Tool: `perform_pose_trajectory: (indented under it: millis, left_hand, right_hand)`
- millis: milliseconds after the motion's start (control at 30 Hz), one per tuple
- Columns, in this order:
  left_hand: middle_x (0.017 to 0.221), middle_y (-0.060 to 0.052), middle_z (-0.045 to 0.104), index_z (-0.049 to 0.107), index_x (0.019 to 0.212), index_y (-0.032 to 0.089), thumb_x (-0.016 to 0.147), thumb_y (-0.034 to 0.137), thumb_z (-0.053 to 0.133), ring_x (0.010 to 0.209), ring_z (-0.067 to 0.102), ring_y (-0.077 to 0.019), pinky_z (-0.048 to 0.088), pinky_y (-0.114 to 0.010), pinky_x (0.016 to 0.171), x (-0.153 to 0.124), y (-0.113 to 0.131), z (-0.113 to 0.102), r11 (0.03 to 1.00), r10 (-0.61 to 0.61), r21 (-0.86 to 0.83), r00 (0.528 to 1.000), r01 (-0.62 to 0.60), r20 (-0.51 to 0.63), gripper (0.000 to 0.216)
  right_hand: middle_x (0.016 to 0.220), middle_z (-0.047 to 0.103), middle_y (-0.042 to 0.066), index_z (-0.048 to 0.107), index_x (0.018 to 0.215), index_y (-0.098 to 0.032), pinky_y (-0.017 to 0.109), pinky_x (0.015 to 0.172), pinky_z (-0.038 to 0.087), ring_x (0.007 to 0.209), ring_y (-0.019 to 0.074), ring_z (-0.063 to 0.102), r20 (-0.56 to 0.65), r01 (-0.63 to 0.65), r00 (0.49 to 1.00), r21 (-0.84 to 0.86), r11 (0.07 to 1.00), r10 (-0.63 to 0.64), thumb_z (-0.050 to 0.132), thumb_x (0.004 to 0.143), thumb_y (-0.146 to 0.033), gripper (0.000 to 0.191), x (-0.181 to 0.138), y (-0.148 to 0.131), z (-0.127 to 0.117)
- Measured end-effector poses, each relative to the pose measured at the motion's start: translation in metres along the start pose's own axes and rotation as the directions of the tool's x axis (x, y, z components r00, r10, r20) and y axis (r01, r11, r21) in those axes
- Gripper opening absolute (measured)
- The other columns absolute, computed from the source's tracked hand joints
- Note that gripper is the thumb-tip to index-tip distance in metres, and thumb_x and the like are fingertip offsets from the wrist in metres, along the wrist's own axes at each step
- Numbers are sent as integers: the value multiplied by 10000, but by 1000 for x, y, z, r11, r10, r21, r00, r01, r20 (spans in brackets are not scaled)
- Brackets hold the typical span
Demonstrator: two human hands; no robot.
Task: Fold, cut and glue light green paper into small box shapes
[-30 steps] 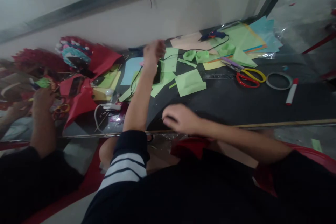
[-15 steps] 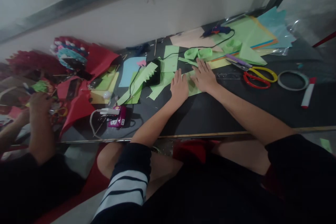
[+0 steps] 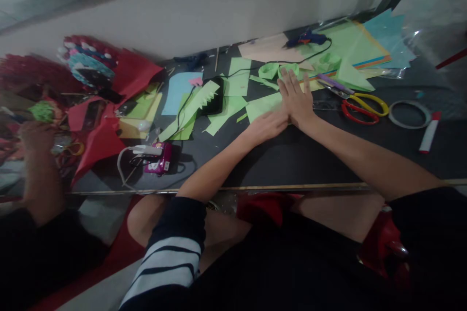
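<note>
My right hand (image 3: 297, 97) lies flat, fingers stretched out, on a light green paper sheet (image 3: 260, 105) in the middle of the black table (image 3: 321, 150). My left hand (image 3: 268, 124) rests beside it, fingers extended and touching the right hand's edge, pressing the same sheet. Neither hand holds anything. Just beyond the fingertips sit folded green paper rings (image 3: 272, 70).
Red-and-yellow scissors (image 3: 359, 106), a tape ring (image 3: 409, 113) and a red-capped marker (image 3: 429, 132) lie to the right. A glue gun (image 3: 306, 37) and coloured paper stack (image 3: 359, 48) are at the back. A phone (image 3: 213, 99), pink device (image 3: 156, 164) and red paper (image 3: 105, 131) lie left, where another person's hand (image 3: 34, 136) works.
My left hand came down from the back of the table and my right hand came forward; both landed on the green sheet, then the left slid right against the right hand.
</note>
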State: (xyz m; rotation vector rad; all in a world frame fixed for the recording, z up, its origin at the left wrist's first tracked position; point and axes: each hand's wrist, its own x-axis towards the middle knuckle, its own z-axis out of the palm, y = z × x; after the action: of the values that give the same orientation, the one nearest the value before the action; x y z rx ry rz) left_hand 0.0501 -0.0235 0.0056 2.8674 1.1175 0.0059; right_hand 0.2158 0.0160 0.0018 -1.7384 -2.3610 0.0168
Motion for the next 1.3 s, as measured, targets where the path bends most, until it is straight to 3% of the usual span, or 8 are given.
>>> perform_pose_trajectory:
  millis: [133, 300, 433, 667, 800, 900, 1033, 1300]
  left_hand:
    - [1477, -131, 704, 649, 1453, 127, 1119, 137, 242, 1407, 657, -210, 542, -347, 1160, -9, 7, -4, 995, 100, 1, 990, -100, 99, 526]
    - [1560, -125, 630, 588, 1534, 116, 1058, 80, 355, 1468, 607, -186, 507, -351, 1232, -29, 12, -1, 997, 1, -78, 997, 5, 74, 531]
    - [1643, -112, 540, 514, 1602, 156, 1087, 234, 411, 1549, 514, -196, 446, -387, 1288, -61, 11, 2, 986, -111, -122, 992, 117, 60, 530]
    - [1659, -156, 524, 498, 1592, 95, 1102, 326, 463, 1554, 511, -275, 389, -451, 1318, -100, 10, -19, 978, -194, -40, 962, 205, 192, 543]
    - [1358, -169, 764, 674, 1416, 142, 1082, 285, 490, 1318, 710, -301, 510, -479, 1204, -74, 18, -36, 967, -253, 41, 955, 250, 156, 407]
    - [1597, -147, 601, 638, 1474, 208, 1060, 187, 451, 1478, 585, -297, 517, -465, 1194, -37, 15, -33, 956, -287, 35, 955, 290, -78, 455]
    - [1702, -210, 446, 526, 1582, 126, 1038, 130, 383, 1594, 442, -350, 461, -558, 1246, 13, -4, -2, 890, -446, -72, 824, 451, -349, 563]
    - [1697, -250, 428, 534, 1564, 62, 1053, 177, 356, 1609, 417, -368, 495, -545, 1217, 43, -27, 50, 840, -543, -305, 679, 449, -495, 553]
  right_hand:
    - [1805, 260, 55, 208, 1758, -251, 701, 1352, 149, 1673, 341, 240, -94, 16, 996, 48, 999, -12, 186, 1078, -220, 681, 1, 2, 8]
    - [1774, 334, 109, 291, 1732, -207, 710, 1351, 134, 1655, 346, 291, -124, 31, 992, 90, 995, -19, 197, 1063, -177, 676, 3, 7, 15]
    - [1770, 326, 127, 403, 1680, -159, 710, 1355, 105, 1657, 351, 281, -90, 39, 996, 103, 994, -30, 213, 1042, -154, 665, 2, 0, 4]
    - [1768, 301, 156, 428, 1656, -68, 684, 1363, 143, 1655, 337, 290, -86, 62, 995, 111, 992, -53, 162, 1029, -118, 682, 7, -12, 7]
    - [1751, 361, 132, 484, 1629, -102, 626, 1360, 231, 1636, 320, 345, -132, 55, 990, 53, 997, -47, 214, 1034, -103, 654, 10, -14, 16]
    - [1747, 374, 125, 486, 1625, -111, 571, 1354, 274, 1628, 301, 367, -159, 66, 986, 39, 997, -59, 268, 1031, -105, 633, 9, -15, 17]
    - [1739, 377, 160, 505, 1592, -64, 564, 1362, 255, 1630, 295, 365, -169, 32, 985, 54, 998, -22, 214, 1055, -125, 614, 8, -16, 19]
    - [1722, 430, 125, 556, 1551, -159, 636, 1360, 190, 1627, 285, 375, -241, -26, 969, 127, 992, 56, 192, 1089, -151, 588, 13, -19, 16]
